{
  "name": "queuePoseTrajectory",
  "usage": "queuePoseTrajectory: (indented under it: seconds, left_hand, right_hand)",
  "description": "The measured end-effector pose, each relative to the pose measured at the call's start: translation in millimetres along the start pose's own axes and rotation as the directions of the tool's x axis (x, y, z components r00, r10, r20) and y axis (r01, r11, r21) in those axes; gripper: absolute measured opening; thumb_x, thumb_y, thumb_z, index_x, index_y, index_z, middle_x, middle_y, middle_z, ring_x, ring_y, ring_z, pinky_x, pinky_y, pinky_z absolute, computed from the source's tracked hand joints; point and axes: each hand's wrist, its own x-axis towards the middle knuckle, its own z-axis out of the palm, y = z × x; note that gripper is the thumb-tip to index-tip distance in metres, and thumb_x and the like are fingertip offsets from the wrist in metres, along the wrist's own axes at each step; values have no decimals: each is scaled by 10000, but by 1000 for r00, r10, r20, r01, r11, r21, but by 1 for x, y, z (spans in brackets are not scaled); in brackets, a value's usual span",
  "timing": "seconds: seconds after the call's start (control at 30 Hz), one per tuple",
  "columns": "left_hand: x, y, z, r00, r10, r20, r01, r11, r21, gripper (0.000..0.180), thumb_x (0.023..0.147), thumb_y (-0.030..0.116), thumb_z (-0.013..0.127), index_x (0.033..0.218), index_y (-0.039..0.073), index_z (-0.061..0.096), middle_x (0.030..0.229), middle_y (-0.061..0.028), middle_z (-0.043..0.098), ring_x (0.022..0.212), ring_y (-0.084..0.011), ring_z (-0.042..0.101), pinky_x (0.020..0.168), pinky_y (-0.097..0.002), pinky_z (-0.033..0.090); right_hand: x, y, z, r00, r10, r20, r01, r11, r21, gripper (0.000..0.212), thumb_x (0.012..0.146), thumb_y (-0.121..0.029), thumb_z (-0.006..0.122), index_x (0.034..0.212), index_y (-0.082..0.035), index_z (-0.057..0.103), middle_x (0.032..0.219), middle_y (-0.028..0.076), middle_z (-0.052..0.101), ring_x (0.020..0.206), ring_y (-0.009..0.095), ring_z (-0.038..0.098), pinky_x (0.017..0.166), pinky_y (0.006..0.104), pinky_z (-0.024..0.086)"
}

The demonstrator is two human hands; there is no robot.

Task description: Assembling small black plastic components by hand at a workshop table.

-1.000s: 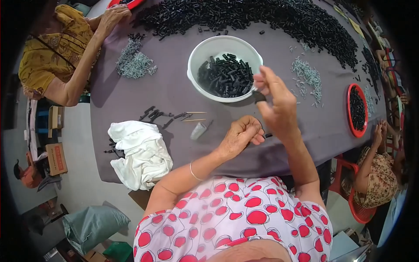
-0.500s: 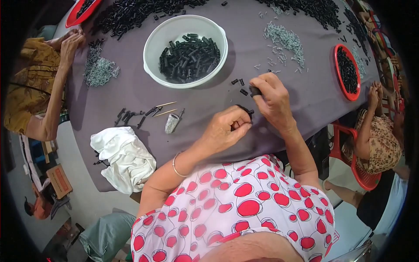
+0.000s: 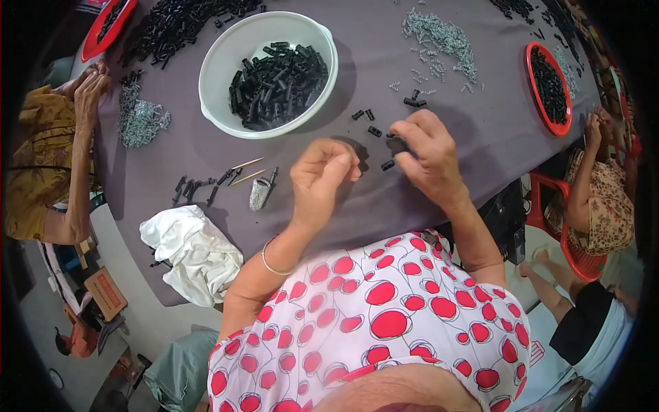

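Note:
Over the near part of the table, my left hand [image 3: 321, 180] is closed, its fingers curled against the thumb. Whatever it may hold is hidden by the fingers. My right hand [image 3: 431, 163] is open, with thumb and forefinger spread apart. Close to its thumb tip lies a short black plastic tube [image 3: 388, 165]. Another black tube [image 3: 374, 131] is a little farther off, and several more lie beyond the right fingertips. A dark bit at the right forefinger's tip is too small to make out. A white bowl [image 3: 210, 103] holding many black tubes [image 3: 281, 86] stands beyond my left hand.
Left of my hands lie a grey wrapped stub [image 3: 259, 194], two thin wooden sticks [image 3: 247, 170], several black parts [image 3: 195, 187] and a white cloth [image 3: 195, 254]. Small springs [image 3: 439, 41] are heaped at the far right. A red tray [image 3: 567, 113] stands near the right edge. Co-workers sit at both sides.
My hands have moved apart, the left one going left and away from me. My right fingers have spread. More black tubes now show beside the right hand. The view has shifted slightly.

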Motion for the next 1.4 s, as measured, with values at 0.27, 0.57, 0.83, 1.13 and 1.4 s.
queuePoseTrajectory:
  seconds: [0.27, 0.57, 0.83, 1.13, 1.4]
  left_hand:
    - [1, 0, 7, 996, -67, -57, 74, 989, 126, 80, 883, 46, 569, 946, 0, 552, 841, -57, 601, 700, -99, 568, 661, -235, 481]
    - [4, 7, 7, 987, -136, 87, 128, 988, 87, 145, 857, 12, 608, 995, -29, 586, 827, -8, 590, 705, -53, 541, 628, -187, 444]
    - [1, 14, 2, 945, -170, 281, 21, 885, 465, 115, 813, 53, 649, 898, -23, 633, 801, -30, 593, 662, -65, 548, 603, -222, 446]
    - [5, 19, 1, 876, -166, 452, -139, 812, 567, 74, 840, 5, 615, 904, -32, 607, 824, -28, 580, 696, -62, 521, 618, -197, 436]
    - [3, 8, -3, 936, -290, 201, 255, 949, 184, 157, 917, 108, 551, 991, -28, 578, 861, -54, 614, 754, -101, 575, 691, -249, 500]
  right_hand:
    - [8, -3, 15, 980, -197, 10, 194, 953, -231, 351, 547, -88, 690, 882, -70, 587, 828, 42, 509, 807, 218, 519, 718, 363, 363]
    - [4, -15, -8, 929, -367, 56, 371, 923, -104, 445, 455, -80, 710, 879, -72, 576, 831, 43, 529, 772, 219, 527, 731, 388, 354]
    - [-13, -17, -21, 922, -354, 157, 357, 934, 6, 486, 436, -81, 761, 880, -86, 566, 833, 51, 526, 793, 239, 541, 745, 407, 389]
    - [-26, -6, -22, 956, -221, 190, 138, 917, 375, 364, 552, 14, 654, 903, -52, 582, 827, 68, 549, 796, 268, 556, 714, 354, 428]
    - [0, 32, -40, 987, 142, 78, -158, 948, 275, 326, 637, 107, 491, 925, 0, 599, 879, 69, 568, 763, 164, 572, 689, 271, 464]
